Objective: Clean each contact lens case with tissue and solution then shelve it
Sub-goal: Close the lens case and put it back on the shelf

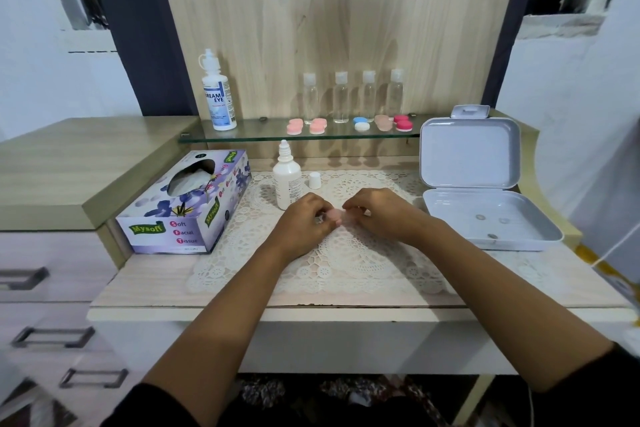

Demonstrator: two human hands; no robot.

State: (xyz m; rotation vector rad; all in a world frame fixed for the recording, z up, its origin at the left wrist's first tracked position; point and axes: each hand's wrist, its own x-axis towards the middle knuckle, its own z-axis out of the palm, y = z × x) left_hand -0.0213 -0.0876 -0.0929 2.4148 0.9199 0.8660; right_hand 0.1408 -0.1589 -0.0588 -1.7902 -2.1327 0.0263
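Note:
A small pink contact lens case [337, 216] sits between my two hands above the lace mat [346, 253]. My left hand [306, 218] grips its left end with curled fingers. My right hand [377, 213] pinches its right end. Most of the case is hidden by my fingers. An uncapped white solution bottle [286, 177] stands just behind my left hand, its loose cap [314, 180] beside it. The tissue box [187, 204] lies to the left. On the glass shelf [242, 137] rest several lens cases: pink [295, 126], pink [317, 126], blue and white [361, 123], beige [383, 122], red [403, 123].
A larger solution bottle [218, 94] stands at the shelf's left end. Several clear travel bottles [340, 97] line the back of the shelf. An open grey plastic box [485, 215] sits at the right. Drawers with handles [52, 336] are to the left.

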